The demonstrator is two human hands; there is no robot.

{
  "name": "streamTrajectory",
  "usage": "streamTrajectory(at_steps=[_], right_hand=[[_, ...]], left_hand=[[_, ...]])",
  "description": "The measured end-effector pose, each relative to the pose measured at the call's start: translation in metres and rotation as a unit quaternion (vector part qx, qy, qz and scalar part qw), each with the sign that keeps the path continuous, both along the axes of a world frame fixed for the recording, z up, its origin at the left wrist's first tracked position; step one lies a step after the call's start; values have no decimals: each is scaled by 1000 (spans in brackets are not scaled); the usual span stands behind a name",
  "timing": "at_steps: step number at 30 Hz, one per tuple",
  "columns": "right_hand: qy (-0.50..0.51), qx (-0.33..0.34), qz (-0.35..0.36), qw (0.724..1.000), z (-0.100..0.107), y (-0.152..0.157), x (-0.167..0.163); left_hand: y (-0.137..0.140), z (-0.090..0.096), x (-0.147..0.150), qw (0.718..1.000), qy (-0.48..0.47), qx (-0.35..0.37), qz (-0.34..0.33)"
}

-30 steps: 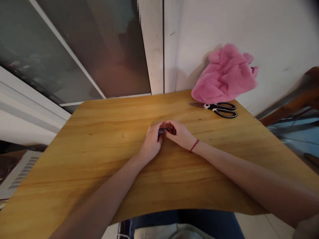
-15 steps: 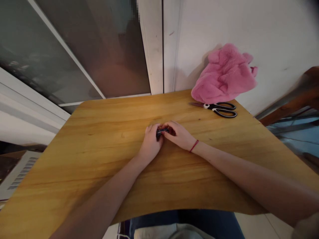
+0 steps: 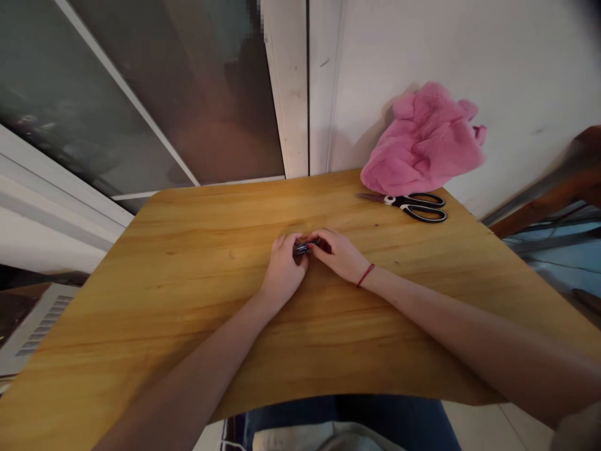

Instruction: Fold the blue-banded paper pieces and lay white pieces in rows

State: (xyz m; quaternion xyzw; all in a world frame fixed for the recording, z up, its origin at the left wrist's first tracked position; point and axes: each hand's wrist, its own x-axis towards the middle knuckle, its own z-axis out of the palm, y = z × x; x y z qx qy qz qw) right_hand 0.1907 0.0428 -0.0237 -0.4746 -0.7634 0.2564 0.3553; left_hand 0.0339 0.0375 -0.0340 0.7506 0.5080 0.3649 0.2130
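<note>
Between my two hands, over the middle of the wooden table point(image 3: 197, 282), is a small dark object point(image 3: 303, 248) with a shiny, light-marked face. Its kind is too small to make out, and my fingers cover both of its ends. My left hand point(image 3: 284, 263) curls around the left end, thumb on the near side. Thumb and fingertips of my right hand point(image 3: 335, 254) pinch the right end; a red string bracelet point(image 3: 365, 275) circles that wrist. The fingertips of both hands nearly meet at the object.
Black-and-white-handled scissors point(image 3: 408, 204) lie at the table's back right, blades pointing left. Behind them a pink fluffy cloth point(image 3: 425, 141) is heaped against the white wall point(image 3: 516, 56). A framed glass panel point(image 3: 197, 94) stands past the back left edge.
The small dark object has turned slightly between my fingers, so more of its shiny face shows. Both hands stay in nearly the same place.
</note>
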Motion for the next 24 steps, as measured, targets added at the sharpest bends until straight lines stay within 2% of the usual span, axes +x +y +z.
streamTrajectory(at_steps=[11, 18, 24], right_hand=[[-4, -11, 23, 1000, 1, 0, 0], [9, -4, 5, 1000, 0, 0, 0], [-27, 12, 8, 1000, 0, 0, 0]], left_hand=[[-1, 3, 1, 998, -51, -37, -2], [-3, 8, 1, 994, -88, -59, 0], [-5, 14, 0, 992, -104, -72, -17]])
